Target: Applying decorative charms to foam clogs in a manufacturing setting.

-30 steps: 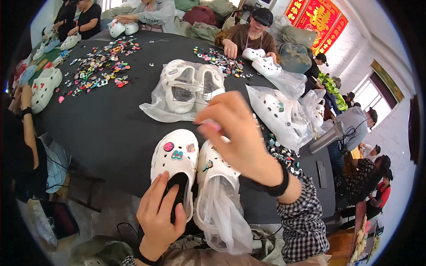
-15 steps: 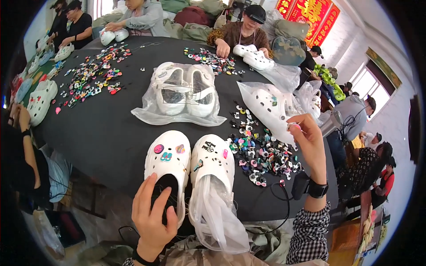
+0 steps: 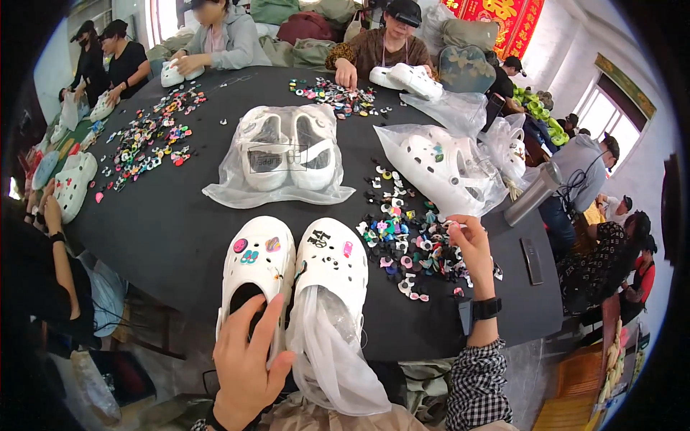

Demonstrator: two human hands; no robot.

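Note:
Two white clogs stand side by side on the dark table in front of me. On the left clog (image 3: 255, 258) sit colourful shoe charms, and my left hand (image 3: 251, 359) lies over its heel opening with the fingers spread, some reaching inside. Black and pink charms dot the right clog (image 3: 334, 262), from whose opening a crumpled clear plastic bag (image 3: 323, 352) spills toward me. Above the near right edge of a pile of loose charms (image 3: 410, 248), my right hand (image 3: 473, 248) pinches a small pink shoe charm (image 3: 454, 227).
Bagged white clogs (image 3: 291, 151) stand beyond my pair, with another bagged pair (image 3: 445, 161) at right. A metal cylinder (image 3: 533, 194) and a dark slim device (image 3: 531, 261) are near the right edge. Co-workers sit around the table, and more charms (image 3: 154, 133) are heaped far left.
My right hand has come lower and nearer to the charm pile, still pinching the pink charm. The left hand stays at the left clog's opening. The whole view has shifted slightly.

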